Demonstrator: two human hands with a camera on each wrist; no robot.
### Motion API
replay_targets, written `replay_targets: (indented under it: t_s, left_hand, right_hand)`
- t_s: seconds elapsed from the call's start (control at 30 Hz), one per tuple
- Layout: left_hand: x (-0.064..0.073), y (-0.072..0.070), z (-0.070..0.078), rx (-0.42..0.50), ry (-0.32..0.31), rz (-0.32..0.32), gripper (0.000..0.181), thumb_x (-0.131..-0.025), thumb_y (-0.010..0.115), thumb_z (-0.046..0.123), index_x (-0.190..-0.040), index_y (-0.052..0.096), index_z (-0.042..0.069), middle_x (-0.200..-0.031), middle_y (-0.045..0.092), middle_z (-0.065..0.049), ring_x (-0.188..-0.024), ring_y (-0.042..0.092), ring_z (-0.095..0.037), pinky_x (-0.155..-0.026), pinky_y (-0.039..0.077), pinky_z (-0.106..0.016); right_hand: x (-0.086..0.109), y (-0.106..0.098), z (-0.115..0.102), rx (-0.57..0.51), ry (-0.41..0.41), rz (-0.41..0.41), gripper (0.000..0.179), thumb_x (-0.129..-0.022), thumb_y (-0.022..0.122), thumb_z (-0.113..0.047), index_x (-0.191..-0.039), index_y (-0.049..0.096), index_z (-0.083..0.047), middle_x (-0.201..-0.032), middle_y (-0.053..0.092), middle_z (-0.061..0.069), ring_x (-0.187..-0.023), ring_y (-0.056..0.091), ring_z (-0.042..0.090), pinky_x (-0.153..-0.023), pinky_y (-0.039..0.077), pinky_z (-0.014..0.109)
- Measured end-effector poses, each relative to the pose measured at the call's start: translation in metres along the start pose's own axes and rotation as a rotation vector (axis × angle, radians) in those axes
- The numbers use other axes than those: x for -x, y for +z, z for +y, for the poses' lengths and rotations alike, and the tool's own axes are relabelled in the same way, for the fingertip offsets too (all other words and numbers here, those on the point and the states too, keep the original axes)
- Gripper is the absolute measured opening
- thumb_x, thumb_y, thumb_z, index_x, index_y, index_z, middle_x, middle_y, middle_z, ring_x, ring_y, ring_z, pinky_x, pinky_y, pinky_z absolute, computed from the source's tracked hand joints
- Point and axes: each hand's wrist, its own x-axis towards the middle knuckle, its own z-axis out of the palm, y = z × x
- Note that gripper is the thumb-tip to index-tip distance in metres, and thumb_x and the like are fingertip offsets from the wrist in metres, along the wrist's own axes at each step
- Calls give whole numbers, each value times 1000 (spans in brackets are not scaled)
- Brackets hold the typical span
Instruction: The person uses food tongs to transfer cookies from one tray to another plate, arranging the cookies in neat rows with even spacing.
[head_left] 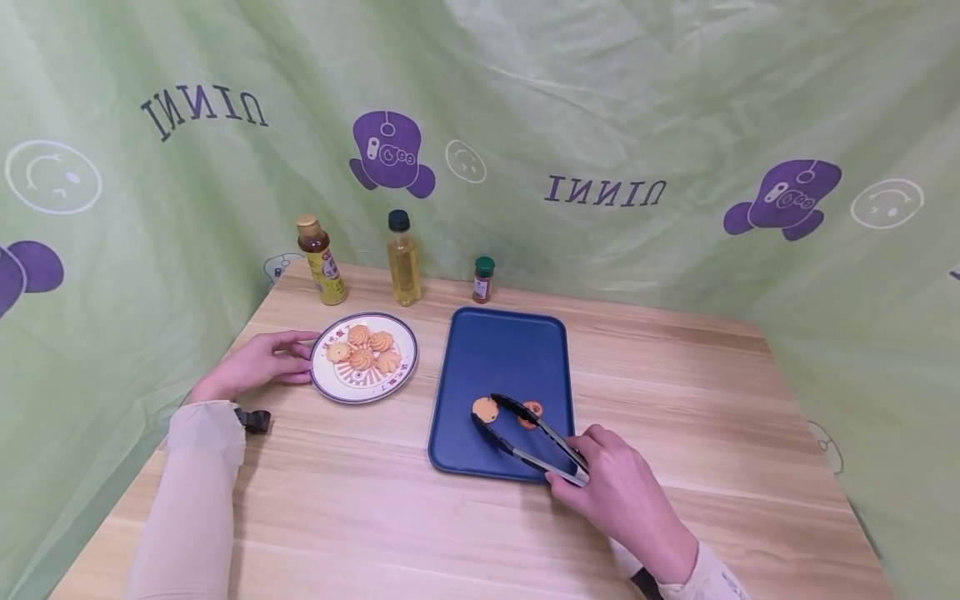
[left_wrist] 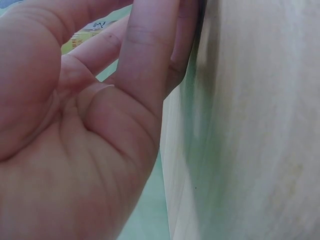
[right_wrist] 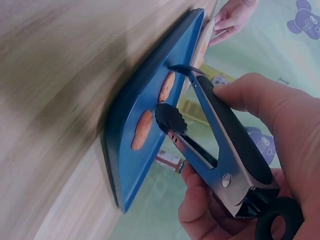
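My right hand (head_left: 618, 487) grips a pair of black-tipped metal tongs (head_left: 551, 437) over the blue tray (head_left: 498, 358). The tong arms are spread, with a round cookie (head_left: 485, 409) on the tray between their tips. A second, ring-marked reddish cookie (head_left: 530, 414) lies just right of the tongs, and both cookies also show in the right wrist view. At the left, my left hand (head_left: 262, 360) touches the rim of a round patterned plate (head_left: 337, 387) with extended fingers. Several swirled cookies (head_left: 362, 358) sit on that plate.
Behind the plate stand a brown-capped sauce bottle (head_left: 324, 262) and a dark-capped oil bottle (head_left: 405, 262). A small green-capped spice jar (head_left: 483, 281) is beyond the tray. A green printed curtain (head_left: 637, 100) surrounds the wooden table (head_left: 675, 375).
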Motion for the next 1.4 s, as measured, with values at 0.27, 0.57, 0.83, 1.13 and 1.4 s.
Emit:
replay_targets:
  t_s: [0.27, 0.57, 0.83, 1.13, 1.4]
  left_hand:
    - [1, 0, 2, -25, 0, 3, 69, -108, 72, 5, -168, 41, -7, -143, 62, -35, -103, 74, 1, -96, 70, -24]
    - [4, -1, 1, -35, 3, -2, 71, -107, 73, 6, -169, 39, -7, -143, 63, -35, -104, 74, 1, -95, 70, -23]
    - [4, -2, 1, -38, 8, 0, 70, -108, 73, 6, -169, 40, -6, -143, 64, -35, -105, 74, 1, -96, 70, -23]
    - [3, 0, 3, 6, -17, 2, 71, -108, 73, 6, -169, 40, -6, -144, 61, -35, -105, 75, -1, -96, 71, -25]
    - [2, 0, 4, -33, -12, 4, 70, -108, 73, 7, -169, 40, -5, -145, 62, -34, -106, 75, -1, -96, 70, -24]
  right_hand:
    - [-5, -1, -1, -22, 38, -30, 39, -80, 96, -34, -101, 83, -3, -86, 68, 0, -70, 50, 6, -55, 46, 18]
    - [-10, 2, -4, -66, 63, -37, 40, -81, 97, -33, -103, 84, -3, -88, 68, 0, -70, 50, 5, -56, 47, 18]
    - [-28, 11, -13, -82, 6, 3, 38, -81, 97, -34, -100, 83, -3, -87, 68, 0, -71, 52, 7, -56, 49, 19]
    - [-59, 24, -44, -129, -69, -9, 40, -84, 95, -35, -104, 84, -3, -91, 72, 2, -77, 61, 14, -64, 60, 26]
    - [-88, 34, -73, -166, -107, -37, 42, -87, 92, -40, -108, 85, -4, -93, 73, 2, -79, 65, 15, -62, 60, 26]
